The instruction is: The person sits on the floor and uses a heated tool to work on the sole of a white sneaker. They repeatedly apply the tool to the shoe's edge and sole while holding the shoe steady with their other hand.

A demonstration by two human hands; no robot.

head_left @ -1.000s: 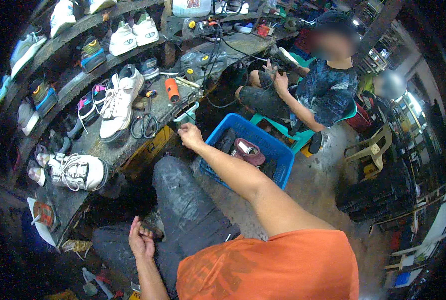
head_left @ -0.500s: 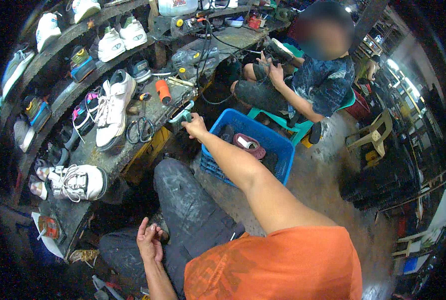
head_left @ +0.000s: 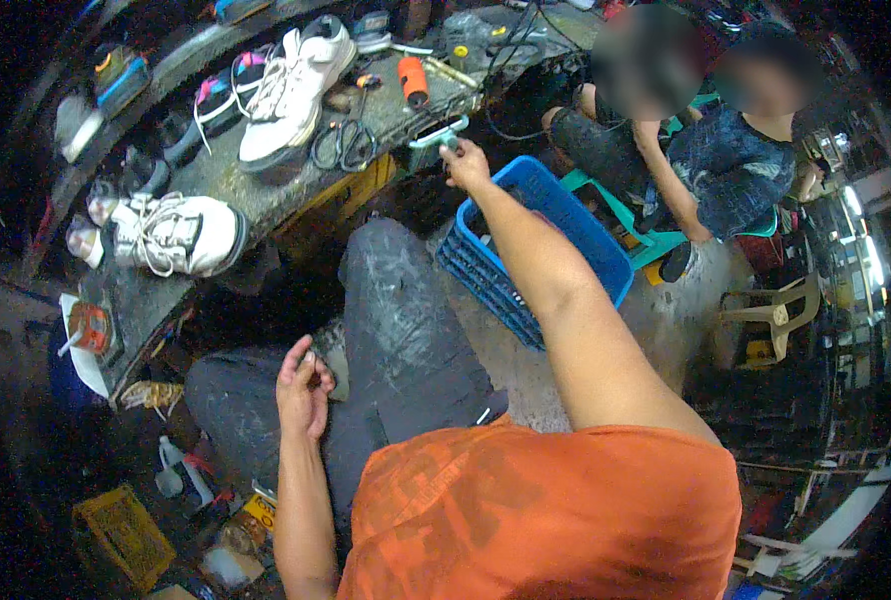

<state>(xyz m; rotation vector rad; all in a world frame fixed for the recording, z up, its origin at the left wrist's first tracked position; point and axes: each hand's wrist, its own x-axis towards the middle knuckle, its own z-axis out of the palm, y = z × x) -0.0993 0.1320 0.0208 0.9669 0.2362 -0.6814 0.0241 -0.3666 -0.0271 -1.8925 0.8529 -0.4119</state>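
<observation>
My right hand (head_left: 466, 166) reaches out to the far bench edge, its fingers closed on a pale green tool (head_left: 440, 134) with a light-coloured bar; its exact kind cannot be made out. My left hand (head_left: 306, 388) is palm up over my lap, fingers loosely curled and apart, with nothing visible in it. On the bench left of the green tool lie black-handled scissors (head_left: 345, 146) and an orange cylinder (head_left: 413, 82). A large white sneaker (head_left: 288, 100) stands tilted beside the scissors. Another white sneaker (head_left: 181, 234) lies nearer, at the left.
A blue plastic basket (head_left: 536, 172) stands on the floor below my right forearm. Beyond it, a co-worker (head_left: 726, 165) sits by a green stool (head_left: 621, 222). A beige chair (head_left: 781, 310) stands at the right. The dark bench (head_left: 201, 180) curves along the left.
My view has shifted, so the bench and basket appear higher and farther right. My right hand stays on the green tool at the bench edge. My left hand remains over my lap.
</observation>
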